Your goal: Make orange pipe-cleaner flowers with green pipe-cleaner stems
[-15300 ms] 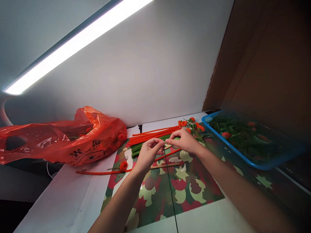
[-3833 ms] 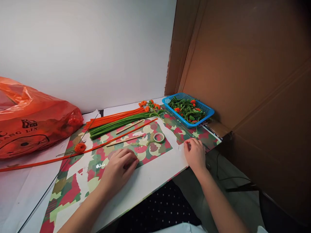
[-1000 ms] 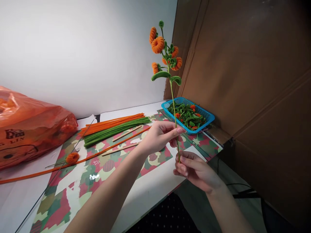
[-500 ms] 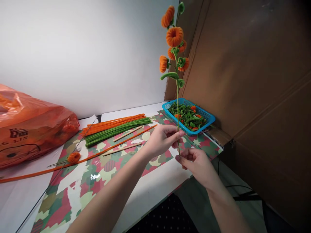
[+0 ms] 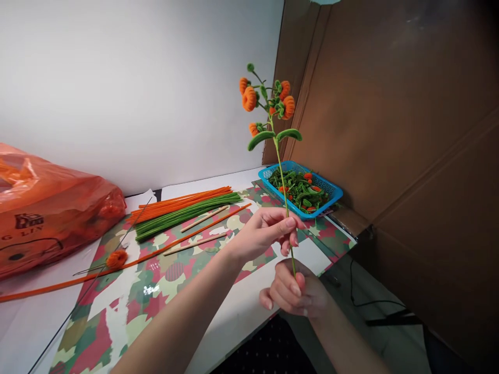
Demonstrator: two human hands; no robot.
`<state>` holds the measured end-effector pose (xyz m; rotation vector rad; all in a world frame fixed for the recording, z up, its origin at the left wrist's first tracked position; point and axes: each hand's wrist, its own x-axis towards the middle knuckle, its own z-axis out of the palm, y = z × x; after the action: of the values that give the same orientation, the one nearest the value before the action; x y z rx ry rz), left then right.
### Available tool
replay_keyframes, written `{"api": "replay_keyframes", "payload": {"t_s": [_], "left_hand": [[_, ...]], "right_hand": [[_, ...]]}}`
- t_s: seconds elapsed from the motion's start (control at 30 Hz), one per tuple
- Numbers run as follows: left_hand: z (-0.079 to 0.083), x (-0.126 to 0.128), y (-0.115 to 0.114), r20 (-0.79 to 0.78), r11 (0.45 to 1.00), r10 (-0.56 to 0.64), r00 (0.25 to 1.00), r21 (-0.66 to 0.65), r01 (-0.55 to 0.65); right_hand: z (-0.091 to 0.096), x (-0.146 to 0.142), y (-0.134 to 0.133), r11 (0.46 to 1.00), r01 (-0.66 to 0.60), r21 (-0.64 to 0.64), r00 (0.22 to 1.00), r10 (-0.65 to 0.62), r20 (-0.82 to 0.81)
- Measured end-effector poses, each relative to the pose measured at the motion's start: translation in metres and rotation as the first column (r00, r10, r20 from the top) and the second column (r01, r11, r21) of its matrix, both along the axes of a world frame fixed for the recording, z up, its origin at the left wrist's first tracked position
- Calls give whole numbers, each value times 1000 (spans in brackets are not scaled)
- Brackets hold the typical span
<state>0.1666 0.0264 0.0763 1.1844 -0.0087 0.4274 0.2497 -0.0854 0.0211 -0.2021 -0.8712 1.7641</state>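
I hold a pipe-cleaner flower stem [image 5: 279,161] upright in front of me; it has several orange blossoms [image 5: 249,98] and two green leaves near the top. My left hand [image 5: 262,234] pinches the thin green stem partway up. My right hand [image 5: 297,292] is closed round the stem's lower end, just below the left hand and off the table's front edge.
On the patterned mat [image 5: 156,270] lie bundles of orange and green pipe cleaners [image 5: 183,208], wooden sticks [image 5: 195,242], a long orange pipe cleaner and a single orange blossom [image 5: 116,258]. A blue basket [image 5: 331,190] of green and orange pieces stands at back right. An orange plastic bag [image 5: 50,208] lies left. Cardboard walls the right side.
The flower stem has dropped lower and tilted slightly left since half a second ago. My right hand has moved down and toward me, gripping the stem's end more fully. My left hand keeps its pinch.
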Motion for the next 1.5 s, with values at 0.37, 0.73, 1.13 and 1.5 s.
{"api": "replay_keyframes", "payload": {"t_s": [0.37,0.73,1.13,1.5], "left_hand": [[-2,5,-4,28,996,-30,999,-77,33],[4,6,5,-22,974,217,976,-67,-218],[27,-5,9,-42,919,266,963,-291,-267],[12,-7,19,-132,957,246,960,-127,-262]], "right_hand": [[4,-3,-6,971,238,30,966,-240,98],[40,0,-12,940,205,-272,978,-204,32],[77,-21,3,954,173,-246,982,-186,-30],[53,-9,9,894,439,-89,854,-383,353]]}}
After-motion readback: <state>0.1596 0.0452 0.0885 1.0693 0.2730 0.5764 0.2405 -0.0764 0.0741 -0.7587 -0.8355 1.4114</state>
